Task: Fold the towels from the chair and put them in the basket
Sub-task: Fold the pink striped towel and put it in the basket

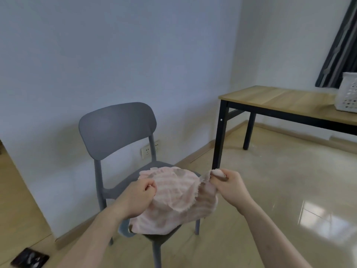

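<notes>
So the room's pretty bare. There's a wooden table [280, 98] with black legs over on the right, up against the wall, and a white basket [347, 93] with little holes in its side sits at the far right end of the tabletop, partly cut off by the frame edge. A dark striped curtain [336, 49] hangs behind it in the corner. A wall socket [149, 149] is low on the wall, peeking out behind the chair's back post. Bottom left on the floor there's some dark flat thing [30, 258], too blurry to tell what it is. The floor is glossy and throws back window light on the right.

The grey plastic chair [117, 128] stands right in front, between the person and the wall, well apart from the basket, with the table's near leg just beyond it.

The towel [173, 198] is pale pink with faint stripes and a few greyish blotches, thin and crinkly with frayed-looking edges. It's bunched up, not flat at all, held up just over the chair seat, with its lower part drooping down to the front of the seat. One corner flap hangs folded over in the middle.

The left hand [140, 196] has its fingers curled tight, pinching the towel's left edge. The right hand [229, 185] is curled too, gripping a scrunched corner at the towel's upper right.
</notes>
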`<action>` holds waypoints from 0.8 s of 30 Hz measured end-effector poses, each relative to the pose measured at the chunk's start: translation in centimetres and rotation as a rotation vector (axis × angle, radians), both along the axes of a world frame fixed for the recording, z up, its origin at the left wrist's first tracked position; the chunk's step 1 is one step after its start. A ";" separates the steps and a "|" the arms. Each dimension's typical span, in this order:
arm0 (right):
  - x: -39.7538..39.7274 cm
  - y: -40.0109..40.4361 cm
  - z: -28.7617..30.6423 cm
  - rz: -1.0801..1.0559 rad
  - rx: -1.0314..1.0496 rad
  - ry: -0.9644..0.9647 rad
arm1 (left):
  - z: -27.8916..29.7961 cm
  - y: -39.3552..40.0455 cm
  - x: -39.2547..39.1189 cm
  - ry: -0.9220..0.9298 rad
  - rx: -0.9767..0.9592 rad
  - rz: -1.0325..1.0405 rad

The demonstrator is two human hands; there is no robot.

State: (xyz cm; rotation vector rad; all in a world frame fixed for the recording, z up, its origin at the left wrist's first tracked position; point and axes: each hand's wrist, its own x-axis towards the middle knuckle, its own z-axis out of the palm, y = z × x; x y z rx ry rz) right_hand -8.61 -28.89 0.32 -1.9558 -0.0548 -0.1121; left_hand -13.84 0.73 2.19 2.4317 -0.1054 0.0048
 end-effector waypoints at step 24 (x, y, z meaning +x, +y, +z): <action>13.0 5.2 -6.2 -0.354 0.304 0.055 | -8.2 5.0 11.1 -0.180 -0.344 0.670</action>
